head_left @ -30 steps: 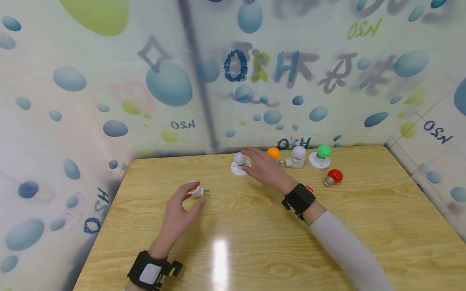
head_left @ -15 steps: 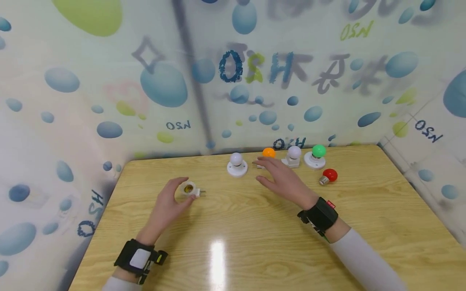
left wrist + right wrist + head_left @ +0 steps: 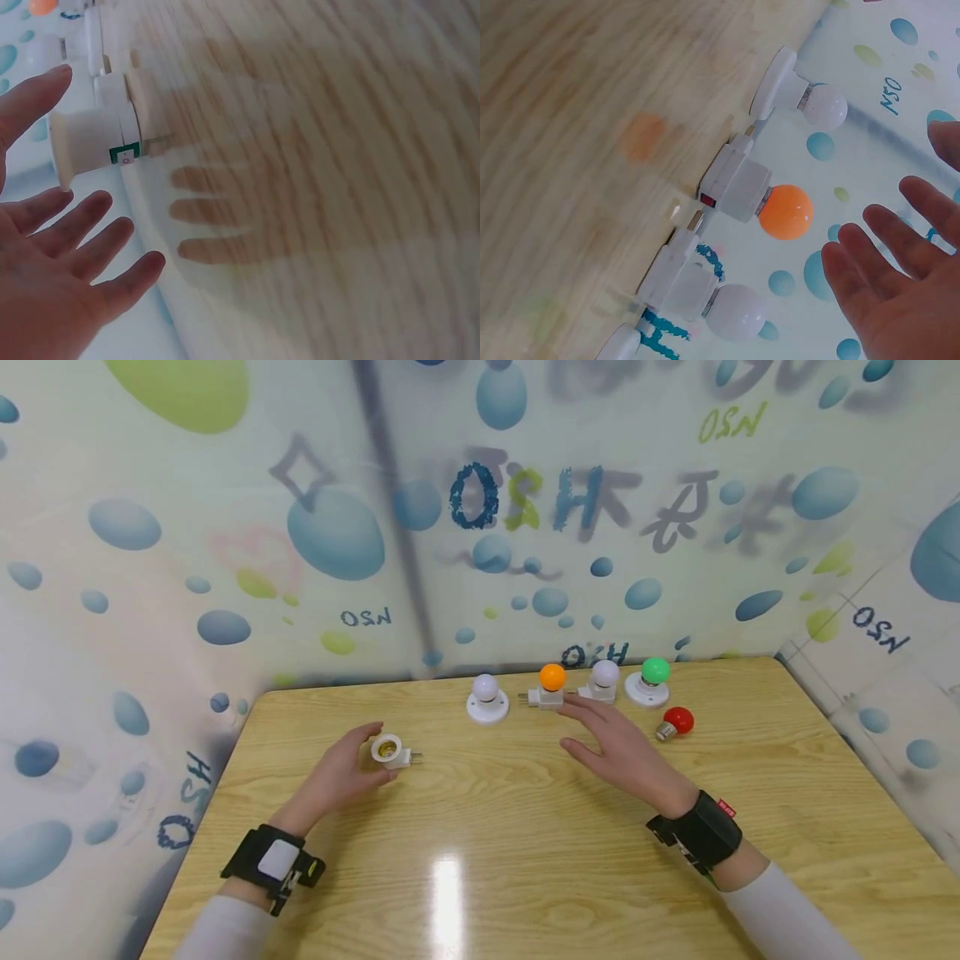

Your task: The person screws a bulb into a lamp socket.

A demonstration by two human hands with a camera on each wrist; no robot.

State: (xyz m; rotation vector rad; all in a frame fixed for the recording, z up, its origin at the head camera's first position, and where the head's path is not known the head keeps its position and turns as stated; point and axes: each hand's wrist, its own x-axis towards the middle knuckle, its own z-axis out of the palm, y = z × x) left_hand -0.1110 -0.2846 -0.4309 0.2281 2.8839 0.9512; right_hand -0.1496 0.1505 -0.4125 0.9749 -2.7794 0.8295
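Note:
My left hand is around a white plug-in lamp socket that stands on the table with no bulb in it. In the left wrist view the thumb is on one side of the socket and the spread fingers are on the other, without a visible grip. My right hand hovers with extended fingers just in front of the plug-in socket carrying an orange bulb. In the right wrist view its fingers are apart from the orange bulb and hold nothing.
Along the table's back edge stand a round-base socket with a white bulb, a plug-in socket with a white bulb and a round-base socket with a green bulb. A loose red bulb lies at right. A patterned sheet hangs behind.
My right hand has moved right, from the left white bulb past the orange bulb. My left hand has shifted slightly left and down beside the socket, which now shows more fully.

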